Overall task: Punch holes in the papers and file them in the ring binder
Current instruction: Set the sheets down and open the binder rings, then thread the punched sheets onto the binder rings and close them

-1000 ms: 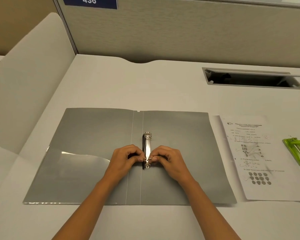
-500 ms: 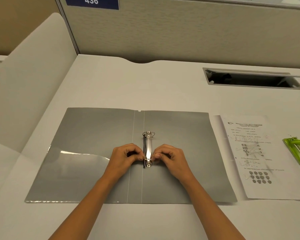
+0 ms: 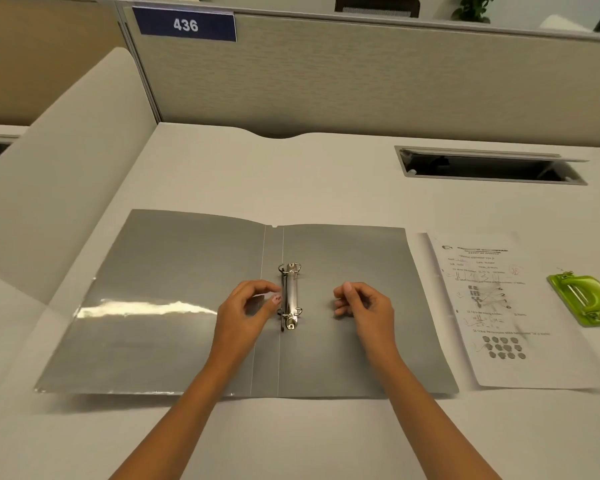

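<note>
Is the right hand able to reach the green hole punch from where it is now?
Probably yes. The right hand holds nothing, and the hole punch lies on its own side, beyond the paper; only that flat sheet is between them.

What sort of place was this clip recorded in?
Most likely an open-plan office cubicle: a beige fabric partition carrying a blue number plate reading 436, and a white desk with a recessed cable hatch.

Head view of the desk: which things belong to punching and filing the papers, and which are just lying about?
For the job: grey ring binder, metal ring mechanism, printed paper, green hole punch.
Just lying about: number sign 436, open cable hatch.
</note>
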`<move>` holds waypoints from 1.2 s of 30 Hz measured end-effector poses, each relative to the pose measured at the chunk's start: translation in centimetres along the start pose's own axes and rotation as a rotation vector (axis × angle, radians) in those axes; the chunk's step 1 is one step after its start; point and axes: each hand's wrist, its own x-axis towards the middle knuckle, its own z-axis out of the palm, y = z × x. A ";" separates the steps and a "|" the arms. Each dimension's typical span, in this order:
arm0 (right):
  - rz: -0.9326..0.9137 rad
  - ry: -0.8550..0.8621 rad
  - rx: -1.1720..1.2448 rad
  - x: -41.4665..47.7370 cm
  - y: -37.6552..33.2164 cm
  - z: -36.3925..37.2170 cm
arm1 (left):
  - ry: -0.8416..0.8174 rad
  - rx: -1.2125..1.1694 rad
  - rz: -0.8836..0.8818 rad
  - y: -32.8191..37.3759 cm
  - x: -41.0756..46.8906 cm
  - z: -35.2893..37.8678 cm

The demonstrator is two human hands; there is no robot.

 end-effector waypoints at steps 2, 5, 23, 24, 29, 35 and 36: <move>-0.006 0.055 -0.019 -0.6 -0.4 -1.1 | 0.043 0.001 0.034 0.6 -0.7 0.6; -0.013 0.138 -0.085 -1.3 -1.0 -3.1 | 0.033 0.021 0.096 2.2 -1.3 1.9; -0.082 0.471 -0.406 -0.1 -3.2 -20.3 | -0.267 0.133 -0.132 8.9 -4.0 20.6; -0.096 0.490 -0.438 0.3 -3.0 -21.4 | -0.272 0.120 -0.191 9.1 -4.0 21.6; -0.088 0.582 -0.630 2.6 -0.9 -26.3 | -0.308 0.152 -0.273 9.3 -3.4 26.2; 0.114 0.492 -0.750 3.3 0.6 -29.5 | -0.277 0.322 -0.240 8.5 -3.8 29.6; 0.142 0.484 -0.793 3.3 0.9 -29.8 | -0.274 0.327 -0.240 8.5 -3.9 29.9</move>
